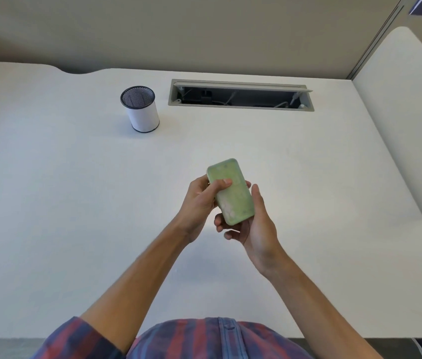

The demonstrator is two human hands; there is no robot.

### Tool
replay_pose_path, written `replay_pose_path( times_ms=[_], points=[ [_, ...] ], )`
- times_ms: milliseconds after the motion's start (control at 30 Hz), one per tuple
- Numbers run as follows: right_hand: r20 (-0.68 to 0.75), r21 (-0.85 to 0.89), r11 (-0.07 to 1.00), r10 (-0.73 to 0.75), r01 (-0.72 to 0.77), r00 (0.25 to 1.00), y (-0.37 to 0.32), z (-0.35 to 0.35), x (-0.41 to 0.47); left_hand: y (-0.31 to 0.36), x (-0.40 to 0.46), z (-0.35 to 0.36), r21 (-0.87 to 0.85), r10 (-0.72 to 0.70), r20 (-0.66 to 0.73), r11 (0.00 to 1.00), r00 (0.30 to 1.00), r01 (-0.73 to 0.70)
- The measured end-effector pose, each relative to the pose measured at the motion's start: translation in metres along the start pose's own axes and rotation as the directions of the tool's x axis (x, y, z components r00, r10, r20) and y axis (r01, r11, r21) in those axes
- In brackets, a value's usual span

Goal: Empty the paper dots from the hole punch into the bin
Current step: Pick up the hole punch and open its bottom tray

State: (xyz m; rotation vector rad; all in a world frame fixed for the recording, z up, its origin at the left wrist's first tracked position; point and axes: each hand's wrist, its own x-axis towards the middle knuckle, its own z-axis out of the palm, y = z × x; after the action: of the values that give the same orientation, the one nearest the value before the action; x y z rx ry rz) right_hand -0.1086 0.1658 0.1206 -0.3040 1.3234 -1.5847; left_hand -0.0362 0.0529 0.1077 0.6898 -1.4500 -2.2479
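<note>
A wide white bench (49, 203) fills most of the room in front of the person, backed by a beige partition wall (178, 29). Set into the bench at the back is a long cable trough (241, 95) with its grey flap tipped open and white cords showing inside. Just left of the trough stands the bin (141, 110), a small white cylinder with a black mesh lining and black rim, upright on the bench.

Well in front of the trough, toward the person, both bare forearms reach out from a red and blue striped shirt (204, 340). Between the hands, held up off the bench, is the hole punch (230, 193), a pale green rounded block turned so its translucent base faces up, with pale paper dots faintly visible through it.

The left hand (199, 203) is closed on the punch's left side, thumb laid across the upturned base and fingers wrapped behind. The right hand (254, 224) cradles the end of the punch farthest from the trough, fingers curled underneath and thumb lying along its right edge. The punch and the bin are well apart.
</note>
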Motion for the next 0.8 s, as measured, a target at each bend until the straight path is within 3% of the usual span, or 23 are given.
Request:
replay_pose_path(
  times_ms=[67,167,233,300,367,467,667,800],
  points=[
    [-0.043,-0.219,0.973,-0.084,0.072,0.996,-0.001,0.001,-0.003,0.001,-0.002,0.000,-0.034,0.014,-0.052,0.999,0.999,-0.016],
    [-0.084,-0.479,0.847,-0.306,0.231,0.948,0.001,-0.001,-0.008,0.005,-0.003,-0.001,-0.115,0.006,-0.094,0.993,0.996,-0.017],
    [-0.082,-0.715,0.626,-0.516,0.310,0.853,0.005,-0.004,-0.010,0.008,-0.004,-0.004,-0.158,-0.015,-0.084,0.987,0.996,0.002],
    [0.005,-0.893,0.320,-0.696,0.316,0.718,0.007,-0.007,-0.012,0.010,-0.004,-0.007,-0.186,-0.031,-0.100,0.982,0.995,0.012],
    [0.120,-0.932,0.111,-0.803,0.344,0.584,0.008,-0.008,-0.011,0.013,-0.004,-0.008,-0.196,-0.046,-0.127,0.980,0.991,0.020],
    [0.269,-0.915,-0.077,-0.848,0.396,0.456,0.009,-0.008,-0.009,0.015,-0.006,-0.009,-0.186,-0.031,-0.125,0.983,0.992,0.007],
    [0.468,-0.837,-0.300,-0.826,0.458,0.315,0.005,-0.008,-0.010,0.019,-0.009,-0.009,-0.148,-0.074,-0.200,0.988,0.977,0.045],
    [0.640,-0.734,-0.440,-0.704,0.518,0.309,0.005,-0.005,-0.009,0.018,-0.009,-0.007,-0.148,-0.124,-0.225,0.985,0.966,0.092]
  ],
)
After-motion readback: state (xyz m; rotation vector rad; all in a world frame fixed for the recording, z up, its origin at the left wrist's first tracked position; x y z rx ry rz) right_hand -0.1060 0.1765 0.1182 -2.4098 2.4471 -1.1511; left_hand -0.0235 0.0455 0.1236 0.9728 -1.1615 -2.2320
